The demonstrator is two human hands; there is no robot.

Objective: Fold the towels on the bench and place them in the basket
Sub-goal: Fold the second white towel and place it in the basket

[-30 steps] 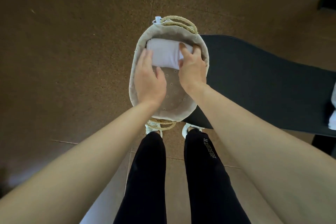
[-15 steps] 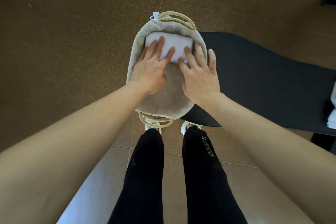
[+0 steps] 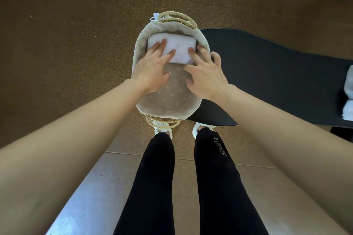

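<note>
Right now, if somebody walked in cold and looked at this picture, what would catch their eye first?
Probably the folded white towel at the far end of the oval lined basket, with the left hand and right hand spread flat, fingers on its near edge. Next, the black bench beside the basket on the right, with more white towels at the picture's right edge.

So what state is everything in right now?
Towel: folded, lying at the basket's far end.
Basket: on the floor, mostly unfilled.
Left hand: open, fingers flat on the towel.
Right hand: open, fingertips on the towel.
Bench: more white towels at its right edge.
</note>
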